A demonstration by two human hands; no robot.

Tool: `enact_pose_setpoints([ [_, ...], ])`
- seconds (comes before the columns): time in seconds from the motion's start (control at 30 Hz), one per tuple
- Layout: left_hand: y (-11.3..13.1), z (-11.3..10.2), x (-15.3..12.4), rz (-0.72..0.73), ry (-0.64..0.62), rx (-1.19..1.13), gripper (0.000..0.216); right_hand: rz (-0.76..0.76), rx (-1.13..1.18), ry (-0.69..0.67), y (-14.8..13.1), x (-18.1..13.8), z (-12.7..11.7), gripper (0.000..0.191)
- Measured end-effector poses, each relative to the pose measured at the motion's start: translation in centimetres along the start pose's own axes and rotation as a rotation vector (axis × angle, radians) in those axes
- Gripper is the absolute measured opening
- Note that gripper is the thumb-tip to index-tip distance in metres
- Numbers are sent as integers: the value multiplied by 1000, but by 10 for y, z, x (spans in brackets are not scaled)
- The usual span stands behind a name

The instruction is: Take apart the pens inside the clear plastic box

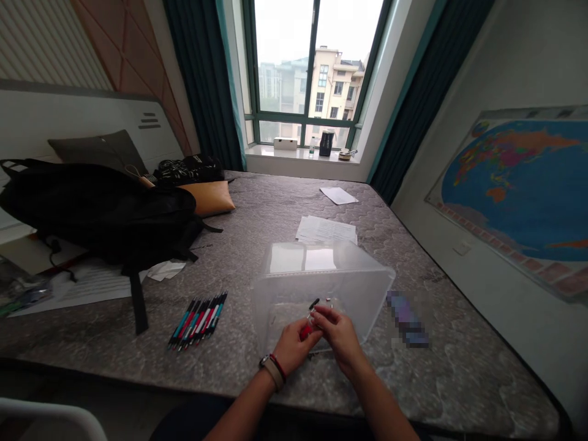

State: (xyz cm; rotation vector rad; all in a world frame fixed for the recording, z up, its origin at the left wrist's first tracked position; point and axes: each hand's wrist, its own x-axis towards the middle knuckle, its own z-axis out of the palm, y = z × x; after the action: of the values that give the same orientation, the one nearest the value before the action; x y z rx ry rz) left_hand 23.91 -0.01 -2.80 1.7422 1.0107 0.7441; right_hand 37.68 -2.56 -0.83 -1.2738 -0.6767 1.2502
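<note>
A clear plastic box (321, 269) lies on its side with its mouth towards me. My left hand (293, 348) is closed at that mouth around a small red pen part (305, 331), mostly covered by the fingers. Against it, my right hand (339, 338) pinches something small and pale at the fingertips, too small to name. Just beyond the fingers, a short black piece (314, 303) lies in the box among other tiny parts. To the left, several pens (197, 321) in red, teal and white lie side by side in a row.
Papers (327, 229) lie behind the box on the quilted grey mattress (257, 214). A blurred purple object (407, 318) is right of the box. The left side holds a black backpack (101, 214), a tan cushion (214, 197) and printed sheets (92, 286).
</note>
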Motion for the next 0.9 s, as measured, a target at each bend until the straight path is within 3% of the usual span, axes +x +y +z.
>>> enact_pose_setpoints([
  [0.23,5,12,-2,57,55,-10,34,-220,-219,-45,-9,-8,-5,30],
  [0.33,9,12,-7,44,69,26,31,-267,-275,28,-16,-8,-11,31],
  [0.43,14,11,-14,48,140,-30,31,-258,-247,65,-18,-10,-11,37],
  [0.73,16,1,-22,26,277,-5,31,-195,-25,-4,-7,-18,9,46],
  [0.9,13,-4,-14,36,275,42,29,-243,-106,23,-6,-14,6,40],
])
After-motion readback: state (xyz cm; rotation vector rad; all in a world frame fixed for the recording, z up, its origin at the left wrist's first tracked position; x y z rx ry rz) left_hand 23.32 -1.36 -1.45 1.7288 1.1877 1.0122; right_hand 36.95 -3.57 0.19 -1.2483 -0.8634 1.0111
